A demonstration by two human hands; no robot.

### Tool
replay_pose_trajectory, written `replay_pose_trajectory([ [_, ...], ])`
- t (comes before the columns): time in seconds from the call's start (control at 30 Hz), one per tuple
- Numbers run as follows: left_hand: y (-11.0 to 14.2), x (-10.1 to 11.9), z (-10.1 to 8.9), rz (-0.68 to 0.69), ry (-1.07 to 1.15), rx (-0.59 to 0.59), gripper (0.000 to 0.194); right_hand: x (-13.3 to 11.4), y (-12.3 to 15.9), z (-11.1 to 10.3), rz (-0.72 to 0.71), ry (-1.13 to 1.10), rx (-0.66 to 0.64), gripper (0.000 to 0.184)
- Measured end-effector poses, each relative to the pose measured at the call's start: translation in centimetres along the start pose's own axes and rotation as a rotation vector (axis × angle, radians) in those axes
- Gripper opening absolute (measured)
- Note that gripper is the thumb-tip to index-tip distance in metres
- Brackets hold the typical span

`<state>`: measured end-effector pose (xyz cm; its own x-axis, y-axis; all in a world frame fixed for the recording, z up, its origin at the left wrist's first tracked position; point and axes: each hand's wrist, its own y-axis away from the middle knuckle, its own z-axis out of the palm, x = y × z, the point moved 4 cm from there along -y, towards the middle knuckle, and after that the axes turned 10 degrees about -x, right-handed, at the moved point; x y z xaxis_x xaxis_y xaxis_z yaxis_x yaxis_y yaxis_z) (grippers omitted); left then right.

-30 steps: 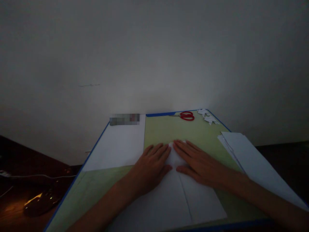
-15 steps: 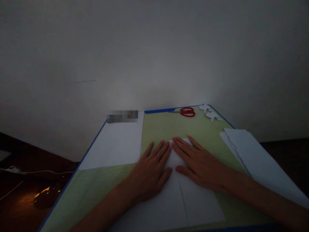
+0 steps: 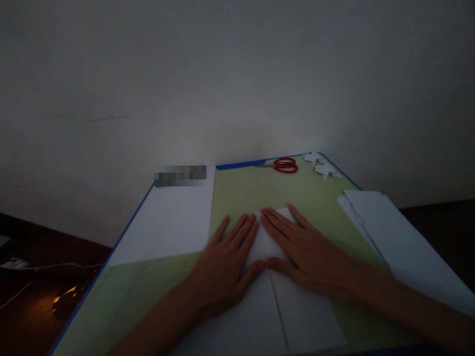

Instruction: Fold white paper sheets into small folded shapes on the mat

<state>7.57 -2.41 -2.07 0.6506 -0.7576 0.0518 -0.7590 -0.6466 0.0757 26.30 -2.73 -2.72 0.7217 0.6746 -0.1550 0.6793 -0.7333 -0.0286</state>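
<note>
Pixelation keeps me from identifying the item [image 3: 180,176] at the far left of the worktop [image 3: 141,291]. My left hand [image 3: 226,262] and right hand [image 3: 311,252] cover parts of the folded paper [image 3: 304,316]; the bottom edge crops its near side. Gloom obscures the shiny object [image 3: 66,301] at lower left.

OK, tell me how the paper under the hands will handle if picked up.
The paper looks thin, so likely light and floppy. It seems folded, with an edge running lengthwise, so a flap may swing open.
</note>
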Motion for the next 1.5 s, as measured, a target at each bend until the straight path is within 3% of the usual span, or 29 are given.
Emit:
replay_pose_trajectory([
  [1.5, -0.01, -0.01, -0.06, 0.003, 0.025, 0.004, 0.069, -0.47, 0.27, 0.19, 0.032, 0.028, 0.006, 0.081],
])
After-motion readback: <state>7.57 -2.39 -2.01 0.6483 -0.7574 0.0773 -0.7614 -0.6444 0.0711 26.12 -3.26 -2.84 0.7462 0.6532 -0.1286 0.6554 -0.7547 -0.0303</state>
